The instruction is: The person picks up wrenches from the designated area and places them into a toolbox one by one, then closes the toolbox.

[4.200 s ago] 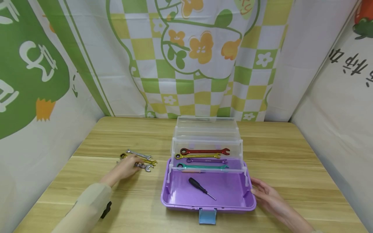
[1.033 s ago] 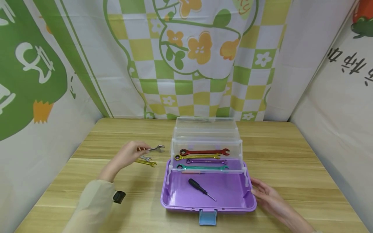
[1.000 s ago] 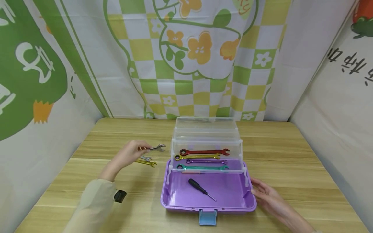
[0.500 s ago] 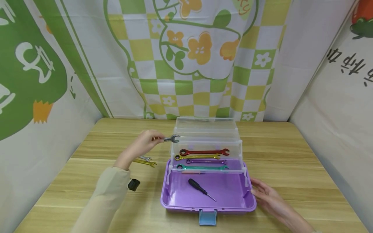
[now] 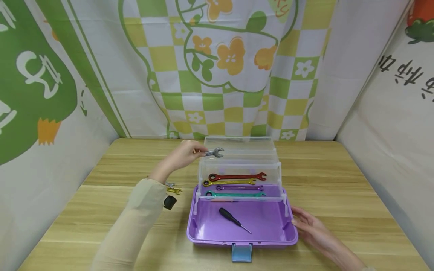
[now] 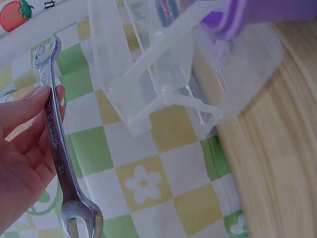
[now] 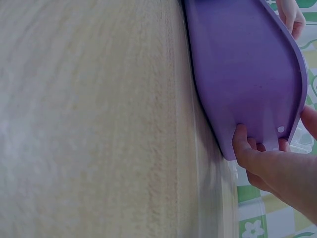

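Note:
My left hand pinches a silver double open-ended wrench by its shaft, up beside the raised lid. Both jaw ends show in the left wrist view, where the wrench lies across the fingers. My right hand rests against the right side of a purple toolbox; in the right wrist view its fingertips touch the outer wall. On the toolbox's clear tray lie a red wrench, a yellow wrench, a purple wrench and a green wrench.
A black-handled screwdriver lies in the toolbox's bottom. The clear lid stands open behind the tray. Left of the toolbox, a silver wrench and a gold wrench lie on the wooden table, partly hidden by the left arm.
My left hand has picked the silver wrench up from the left pile, then carried it right and upward to the lid's left side. My right hand has stayed at the toolbox.

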Motion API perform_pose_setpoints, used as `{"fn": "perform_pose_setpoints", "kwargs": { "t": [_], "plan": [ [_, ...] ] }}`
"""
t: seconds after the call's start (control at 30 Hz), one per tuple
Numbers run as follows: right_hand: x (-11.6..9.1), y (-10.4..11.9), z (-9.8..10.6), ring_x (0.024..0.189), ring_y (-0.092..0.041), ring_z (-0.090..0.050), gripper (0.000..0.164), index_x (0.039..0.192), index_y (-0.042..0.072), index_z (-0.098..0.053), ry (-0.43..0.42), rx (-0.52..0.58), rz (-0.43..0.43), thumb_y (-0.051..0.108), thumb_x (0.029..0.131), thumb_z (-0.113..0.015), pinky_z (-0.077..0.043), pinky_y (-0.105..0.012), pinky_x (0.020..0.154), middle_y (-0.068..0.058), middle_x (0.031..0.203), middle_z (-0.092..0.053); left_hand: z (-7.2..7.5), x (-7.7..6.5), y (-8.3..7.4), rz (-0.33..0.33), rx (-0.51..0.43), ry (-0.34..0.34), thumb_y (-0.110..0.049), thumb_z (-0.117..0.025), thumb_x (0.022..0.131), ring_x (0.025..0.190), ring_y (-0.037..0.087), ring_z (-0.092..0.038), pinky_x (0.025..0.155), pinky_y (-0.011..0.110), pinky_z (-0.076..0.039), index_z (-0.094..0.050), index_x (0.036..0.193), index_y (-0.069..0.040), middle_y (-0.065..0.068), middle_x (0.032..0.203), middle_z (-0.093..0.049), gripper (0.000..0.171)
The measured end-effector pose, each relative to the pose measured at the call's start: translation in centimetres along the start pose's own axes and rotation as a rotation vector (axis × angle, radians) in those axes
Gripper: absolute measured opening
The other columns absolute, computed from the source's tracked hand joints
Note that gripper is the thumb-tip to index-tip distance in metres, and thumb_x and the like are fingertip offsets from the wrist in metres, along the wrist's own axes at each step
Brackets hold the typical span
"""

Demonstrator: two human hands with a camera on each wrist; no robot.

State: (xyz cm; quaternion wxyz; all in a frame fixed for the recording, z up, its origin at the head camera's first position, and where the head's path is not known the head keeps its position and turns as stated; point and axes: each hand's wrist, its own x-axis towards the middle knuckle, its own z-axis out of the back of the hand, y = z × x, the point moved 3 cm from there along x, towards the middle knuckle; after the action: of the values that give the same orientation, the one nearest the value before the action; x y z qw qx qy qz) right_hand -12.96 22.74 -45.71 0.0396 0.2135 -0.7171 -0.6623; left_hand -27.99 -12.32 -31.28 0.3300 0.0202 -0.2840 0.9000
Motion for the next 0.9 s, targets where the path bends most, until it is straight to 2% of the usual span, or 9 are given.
{"fn": "perform_pose_setpoints", "kwargs": {
  "t": [0.37,0.6,0.9],
  "plan": [
    [0.0,0.0,0.0,0.105,0.003,-0.046,0.067,0.135,-0.009,-0.004,0.010,0.006,0.005,0.013,0.090,-0.048,-0.039,-0.027,0.093,-0.029,0.141,0.000,-0.6,2.9,-1.5,-0.032,-0.002,0.064,-0.003,-0.059,0.083,0.082,0.021,-0.061,0.072,0.029,-0.049,-0.066,0.096,0.002,0.013,0.092,-0.066,0.016],
    [0.0,0.0,0.0,0.105,0.004,-0.046,0.067,0.135,-0.010,-0.004,0.004,0.006,0.000,0.014,0.091,-0.048,-0.038,-0.027,0.093,-0.029,0.141,0.000,-1.3,4.7,-2.3,-0.085,0.011,0.104,-0.001,-0.060,0.081,0.085,0.022,-0.062,0.076,0.027,-0.049,-0.067,0.096,0.001,0.013,0.094,-0.066,0.017],
    [0.0,0.0,0.0,0.105,0.006,-0.045,0.067,0.136,-0.009,-0.003,0.009,0.014,-0.003,0.012,0.091,-0.047,-0.038,-0.026,0.093,-0.028,0.141,0.001,-2.3,6.4,-3.0,-0.086,0.013,0.178,-0.005,-0.059,0.083,0.082,0.018,-0.062,0.073,0.025,-0.049,-0.067,0.097,-0.001,0.010,0.092,-0.067,0.017]
  ]
}}
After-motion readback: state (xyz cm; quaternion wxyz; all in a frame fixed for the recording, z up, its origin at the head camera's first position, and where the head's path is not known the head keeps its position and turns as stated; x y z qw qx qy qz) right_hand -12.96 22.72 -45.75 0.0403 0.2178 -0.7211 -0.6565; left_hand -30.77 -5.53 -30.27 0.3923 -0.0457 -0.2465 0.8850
